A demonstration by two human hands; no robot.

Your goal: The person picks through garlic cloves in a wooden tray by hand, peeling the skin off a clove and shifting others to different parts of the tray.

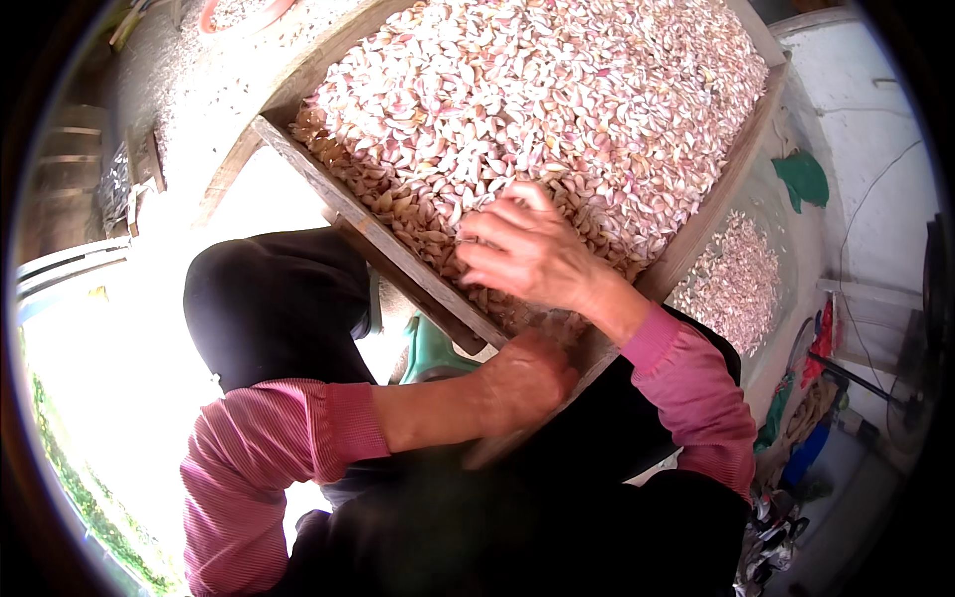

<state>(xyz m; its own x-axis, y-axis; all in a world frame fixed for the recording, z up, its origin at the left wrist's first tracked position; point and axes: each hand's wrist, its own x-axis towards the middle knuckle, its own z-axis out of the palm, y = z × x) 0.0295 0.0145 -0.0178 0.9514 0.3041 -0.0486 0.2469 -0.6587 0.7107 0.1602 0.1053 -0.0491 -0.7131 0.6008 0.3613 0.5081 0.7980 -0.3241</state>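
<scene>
Garlic cloves (522,97) fill a wooden tray (388,235) set before me at a slant. Over the cloves near the tray's lower corner is my right hand (522,250), its fingers spread and bent, touching them; whether it holds any is hidden. My left hand (522,380) lies lower, at the tray's near corner, blurred, with its fingers curled down and mostly hidden. Thin loose skins and a few cloves lie between the two hands. The cloves in the tray's lower left part are in shadow.
A heap of garlic cloves (739,283) lies on the floor to the right of the tray. A green plastic object (433,351) shows beneath the tray, near my black-clad knee. An orange-rimmed basin (250,26) stands at the upper left. Cloths and a dark pole lie at the right.
</scene>
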